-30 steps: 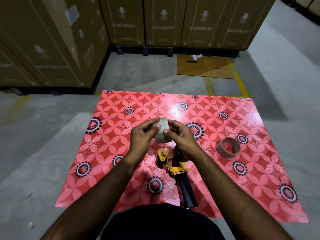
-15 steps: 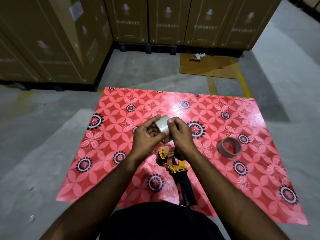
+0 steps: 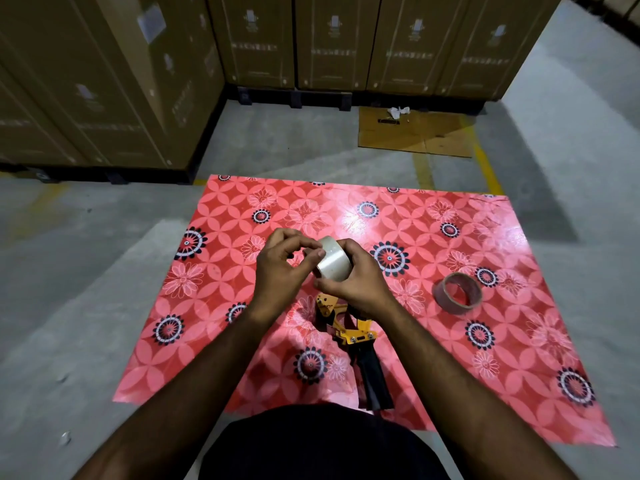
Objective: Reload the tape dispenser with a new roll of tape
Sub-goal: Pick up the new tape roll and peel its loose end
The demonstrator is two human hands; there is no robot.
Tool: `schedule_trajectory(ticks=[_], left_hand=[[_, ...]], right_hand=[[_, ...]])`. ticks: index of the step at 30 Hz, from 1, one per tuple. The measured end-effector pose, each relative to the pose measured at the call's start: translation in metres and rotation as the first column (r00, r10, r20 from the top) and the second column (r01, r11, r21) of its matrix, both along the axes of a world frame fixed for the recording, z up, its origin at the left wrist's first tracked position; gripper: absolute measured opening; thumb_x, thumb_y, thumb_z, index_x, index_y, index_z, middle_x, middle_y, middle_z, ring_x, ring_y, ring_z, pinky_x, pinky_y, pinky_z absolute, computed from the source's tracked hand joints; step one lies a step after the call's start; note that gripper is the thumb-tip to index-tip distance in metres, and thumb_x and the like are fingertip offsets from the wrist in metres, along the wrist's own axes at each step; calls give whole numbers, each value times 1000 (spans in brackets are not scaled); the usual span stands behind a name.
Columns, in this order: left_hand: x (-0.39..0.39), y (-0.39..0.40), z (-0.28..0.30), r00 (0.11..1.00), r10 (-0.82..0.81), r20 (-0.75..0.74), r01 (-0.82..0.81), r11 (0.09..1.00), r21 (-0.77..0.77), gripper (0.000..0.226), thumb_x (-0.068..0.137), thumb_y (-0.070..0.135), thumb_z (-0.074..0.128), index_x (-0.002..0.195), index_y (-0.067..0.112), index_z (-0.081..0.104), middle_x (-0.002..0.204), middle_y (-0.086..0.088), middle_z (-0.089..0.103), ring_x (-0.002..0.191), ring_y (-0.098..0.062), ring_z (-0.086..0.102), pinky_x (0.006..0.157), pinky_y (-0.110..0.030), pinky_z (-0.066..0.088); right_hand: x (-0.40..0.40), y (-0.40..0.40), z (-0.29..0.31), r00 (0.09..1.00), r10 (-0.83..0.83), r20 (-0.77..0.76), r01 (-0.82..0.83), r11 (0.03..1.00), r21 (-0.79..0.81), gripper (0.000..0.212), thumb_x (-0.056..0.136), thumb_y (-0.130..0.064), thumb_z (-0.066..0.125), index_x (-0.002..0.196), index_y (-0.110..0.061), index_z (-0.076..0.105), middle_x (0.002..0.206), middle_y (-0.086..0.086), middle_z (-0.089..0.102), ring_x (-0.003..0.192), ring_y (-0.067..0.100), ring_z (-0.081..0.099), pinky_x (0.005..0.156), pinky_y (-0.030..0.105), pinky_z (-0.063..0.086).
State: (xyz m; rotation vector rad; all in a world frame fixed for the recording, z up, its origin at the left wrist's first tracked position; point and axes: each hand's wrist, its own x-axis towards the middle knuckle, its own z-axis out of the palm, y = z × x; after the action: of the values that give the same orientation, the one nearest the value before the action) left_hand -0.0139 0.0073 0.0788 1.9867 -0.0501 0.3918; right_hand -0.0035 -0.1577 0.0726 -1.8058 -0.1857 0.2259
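Observation:
I hold a clear roll of tape [image 3: 332, 259] above the red flowered mat [image 3: 433, 344]. My right hand [image 3: 356, 278] grips the roll from the right and below. The fingertips of my left hand [image 3: 282, 271] pinch at the roll's left edge. Under my hands lies the tape dispenser [image 3: 353, 336], with a yellow frame and a black handle pointing toward me; its front part is hidden behind my right hand. An empty brown cardboard core [image 3: 457, 292] rests on the mat to the right.
Tall stacked cardboard boxes [image 3: 104, 81] on pallets wall in the left and far sides. A flattened cardboard sheet [image 3: 415, 133] with a white scrap lies on the concrete floor beyond the mat. Yellow floor lines run past it.
The roll has turned in my hands, its clear band now facing up. My left fingers have shifted along its left edge. The dispenser and the empty core have stayed put.

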Motion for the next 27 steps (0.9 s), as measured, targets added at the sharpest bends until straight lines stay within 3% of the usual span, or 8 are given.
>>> schedule_trajectory(ticks=[5, 9, 13, 15, 18, 21, 25, 27], left_hand=[[4, 2, -1, 1000, -15, 19, 13, 992, 127, 9, 92, 21, 69, 88, 14, 65, 87, 5, 65, 80, -6, 61, 65, -19, 47], [2, 0, -5, 993, 4, -119, 0, 999, 33, 11, 97, 20, 61, 92, 10, 60, 81, 9, 63, 69, 4, 57, 59, -9, 40], [1, 3, -6, 972, -106, -208, 98, 994, -46, 6, 100, 16, 55, 101, 10, 53, 83, 7, 59, 68, -2, 54, 61, -23, 42], [1, 4, -2, 970, -166, -179, 163, 986, -35, 9, 101, 14, 51, 108, 18, 52, 87, 5, 60, 72, -9, 57, 63, -30, 44], [2, 6, 5, 968, -213, -130, 221, 974, 53, 10, 101, 22, 52, 99, 20, 61, 87, 5, 66, 78, -13, 61, 66, -34, 47], [6, 7, 8, 964, -218, -154, 231, 970, 74, 13, 91, 31, 70, 97, 22, 65, 80, 8, 63, 70, -6, 56, 62, -21, 44], [10, 9, 2, 937, -247, -246, 223, 967, -120, 15, 90, 26, 71, 104, 25, 67, 84, -6, 63, 75, -12, 59, 72, -36, 51], [11, 11, -1, 919, -290, -268, 229, 944, -237, 17, 92, 21, 67, 109, 24, 66, 82, -9, 58, 76, -16, 57, 74, -37, 51]], right_hand=[[-2, -1, 3, 998, -14, 67, 21, 995, -99, 50, 67, -24, 84, 109, -28, 58, 97, -5, 65, 79, 10, 69, 59, 27, 58], [-7, -1, 6, 992, -7, 129, 31, 982, -187, 53, 61, -34, 79, 109, -24, 59, 96, -7, 64, 79, 7, 66, 57, 27, 56], [-7, -4, 7, 990, 21, 142, 14, 969, -246, 55, 59, -29, 81, 108, -27, 58, 95, -13, 61, 79, 2, 63, 54, 15, 48], [-7, -5, 6, 987, 35, 158, 8, 964, -265, 54, 61, -22, 83, 108, -28, 58, 95, -14, 60, 80, 4, 63, 55, 19, 49], [-6, -6, 6, 986, 32, 161, 12, 964, -266, 52, 61, -23, 81, 108, -28, 59, 95, -12, 62, 79, 7, 65, 57, 33, 56], [-5, -8, 8, 987, 40, 157, 0, 968, -249, 51, 61, -30, 77, 109, -25, 60, 97, -6, 64, 81, 10, 66, 57, 30, 57], [-4, -9, 11, 980, 79, 183, -27, 962, -272, 51, 61, -31, 78, 108, -24, 60, 97, -10, 61, 82, 2, 63, 54, 14, 46], [-5, -9, 10, 978, 89, 188, -34, 960, -279, 50, 60, -30, 79, 106, -27, 59, 94, -14, 60, 82, 2, 62, 55, 15, 46]])
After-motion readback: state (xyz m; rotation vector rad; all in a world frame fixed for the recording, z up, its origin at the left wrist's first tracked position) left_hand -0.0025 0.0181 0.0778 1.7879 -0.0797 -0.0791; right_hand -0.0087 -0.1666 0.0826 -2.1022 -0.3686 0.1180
